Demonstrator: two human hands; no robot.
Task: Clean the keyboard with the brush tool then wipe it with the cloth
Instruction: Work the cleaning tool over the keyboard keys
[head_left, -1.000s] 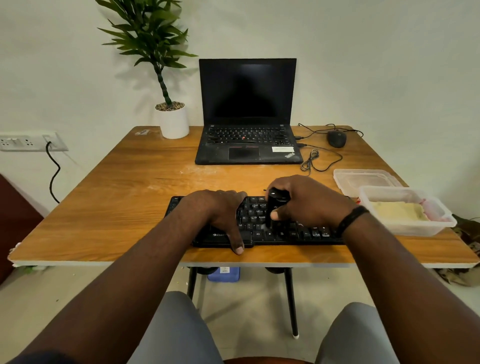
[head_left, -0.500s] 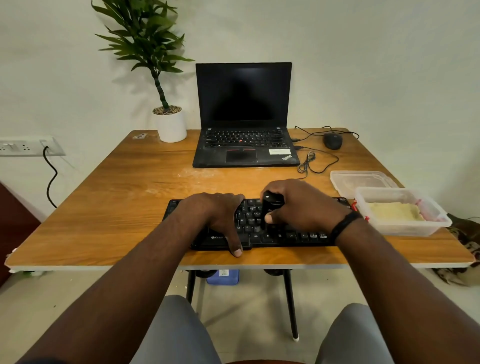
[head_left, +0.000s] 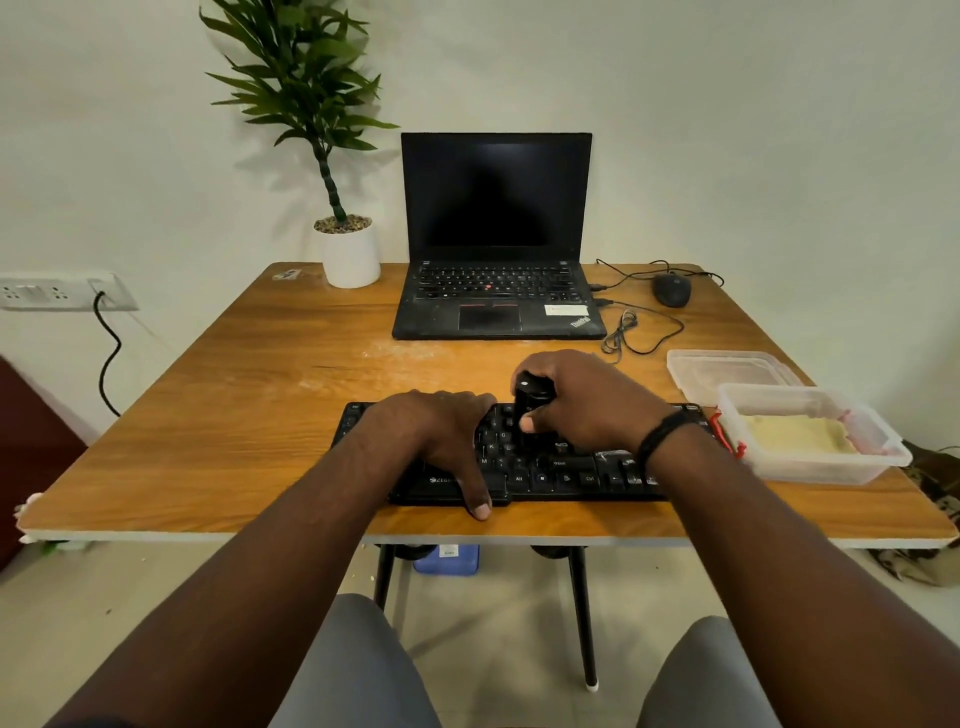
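Head view:
Keyboard (head_left: 550, 467): laid along the near edge of the table (head_left: 218, 415).
Left hand (head_left: 441, 441): laid flat on the keyboard's left half, thumb stretched over the front edge.
Right hand (head_left: 592, 405): curled round the brush (head_left: 530, 400), which is held upright on the middle keys.
Cloth (head_left: 795, 434): kept in a tub (head_left: 831, 467) at the keyboard's right end.
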